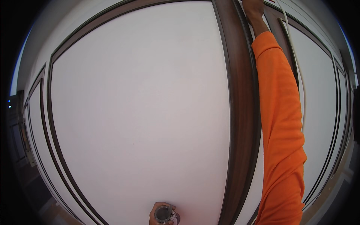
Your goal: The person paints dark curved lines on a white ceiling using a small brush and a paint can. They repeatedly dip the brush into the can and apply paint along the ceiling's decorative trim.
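My left hand is at the lower edge, wrapped round a small open can. The can's rim is smeared, and its inside looks dark grey. My right hand reaches up to the top edge beside the brown wooden trim. Its fingers are mostly cut off by the frame, and I cannot see whether they hold anything. The orange sleeve of my right arm runs up along the trim and covers part of the wall behind it.
A large white wall panel with a dark frame fills the middle and left. More framed panels stand to the right. A pale cable hangs down just right of my right arm.
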Demonstrator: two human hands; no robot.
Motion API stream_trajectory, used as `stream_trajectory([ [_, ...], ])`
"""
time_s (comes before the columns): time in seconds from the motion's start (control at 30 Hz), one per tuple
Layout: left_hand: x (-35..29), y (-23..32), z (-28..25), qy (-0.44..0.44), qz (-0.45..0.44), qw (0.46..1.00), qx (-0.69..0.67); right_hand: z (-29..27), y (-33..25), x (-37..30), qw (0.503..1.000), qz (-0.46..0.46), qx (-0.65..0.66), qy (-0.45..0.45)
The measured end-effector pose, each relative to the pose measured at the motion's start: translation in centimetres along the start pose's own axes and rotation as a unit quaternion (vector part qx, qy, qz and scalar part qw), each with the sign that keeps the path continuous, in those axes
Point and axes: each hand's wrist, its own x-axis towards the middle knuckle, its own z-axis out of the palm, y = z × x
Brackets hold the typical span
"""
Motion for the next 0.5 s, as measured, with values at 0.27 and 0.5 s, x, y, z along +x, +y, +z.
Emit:
stream_trajectory([
  [0.27, -1.2, -5.4, 4.0, -0.019, 0.045, 0.995, 0.091, 0.6, -0.6, -0.1, 1.000, -0.003, 0.012, -0.019],
  [0.5, -1.0, -5.2, 4.4, -0.033, 0.038, 0.994, 0.102, 0.3, -0.8, -0.5, 0.998, 0.007, 0.030, -0.051],
])
